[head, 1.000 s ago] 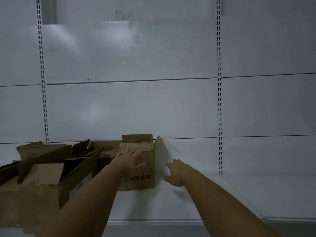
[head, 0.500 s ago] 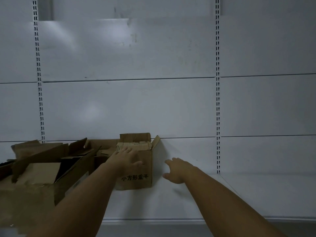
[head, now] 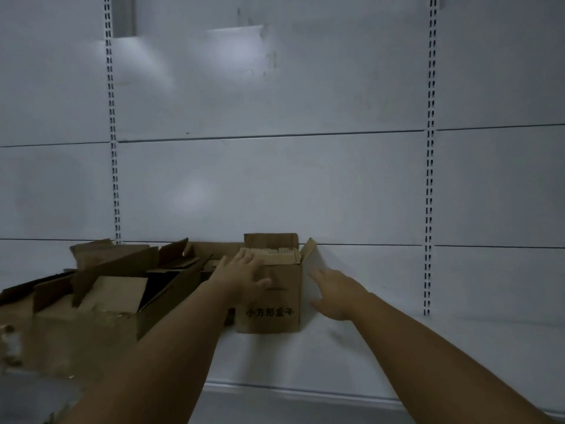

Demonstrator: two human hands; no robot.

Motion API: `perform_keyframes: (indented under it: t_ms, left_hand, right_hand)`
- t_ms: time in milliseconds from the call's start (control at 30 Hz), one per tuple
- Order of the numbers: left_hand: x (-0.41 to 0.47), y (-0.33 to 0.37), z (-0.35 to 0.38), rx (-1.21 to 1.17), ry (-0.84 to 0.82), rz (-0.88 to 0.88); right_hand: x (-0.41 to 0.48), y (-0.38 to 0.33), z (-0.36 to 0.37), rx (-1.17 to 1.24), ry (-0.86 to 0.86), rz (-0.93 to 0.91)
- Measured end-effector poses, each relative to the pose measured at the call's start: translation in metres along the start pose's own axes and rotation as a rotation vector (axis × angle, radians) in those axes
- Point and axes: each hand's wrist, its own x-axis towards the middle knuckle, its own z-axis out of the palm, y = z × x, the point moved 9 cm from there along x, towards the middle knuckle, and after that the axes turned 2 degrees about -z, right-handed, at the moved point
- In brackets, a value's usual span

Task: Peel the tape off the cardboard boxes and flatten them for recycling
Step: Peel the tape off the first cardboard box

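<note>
A small brown cardboard box (head: 275, 313) with black printed characters stands upright on the white shelf (head: 397, 356), its top flaps open. My left hand (head: 244, 276) rests on the box's upper left front corner with fingers spread and straight. My right hand (head: 336, 293) hovers just right of the box, fingers extended toward its right side; I cannot tell whether it touches. No tape is visible on the box from here.
A pile of larger opened and partly flattened cardboard boxes (head: 116, 289) fills the shelf's left part, right up to the small box. A white back panel with slotted uprights (head: 429, 209) rises behind. The shelf's front edge (head: 305, 393) runs below my arms.
Both hands have stayed near the small box; my left hand has slid a little further onto its top corner, and my right hand has edged closer to its right side.
</note>
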Motion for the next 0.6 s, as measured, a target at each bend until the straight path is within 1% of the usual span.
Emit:
perform_keyframes:
  t_ms: [33, 100, 167, 300, 400, 467, 600]
  left_hand:
    - [-0.002, -0.005, -0.003, -0.036, 0.029, -0.016]
    - [-0.004, -0.015, -0.011, -0.187, 0.106, -0.059]
    - [-0.006, -0.026, -0.016, -0.332, 0.16, -0.101]
    - [-0.005, -0.037, -0.015, -0.384, 0.145, -0.108]
    - [0.0, -0.039, -0.004, -0.493, 0.115, -0.123]
    - [0.004, -0.041, 0.006, -0.628, 0.124, -0.155]
    - [0.007, -0.042, 0.032, -0.942, 0.165, -0.246]
  right_hand:
    - [0.004, -0.009, -0.006, 0.01, 0.044, -0.048]
    - [0.015, -0.022, -0.013, 0.008, 0.115, -0.128]
    - [0.029, -0.027, -0.015, 0.011, 0.142, -0.155]
    - [0.055, -0.029, -0.017, 0.081, 0.146, -0.147]
    - [0.072, -0.032, -0.013, 0.098, 0.143, -0.105]
    - [0.082, -0.033, -0.009, 0.003, 0.171, -0.06]
    - [0.092, -0.034, -0.016, -0.335, 0.297, 0.022]
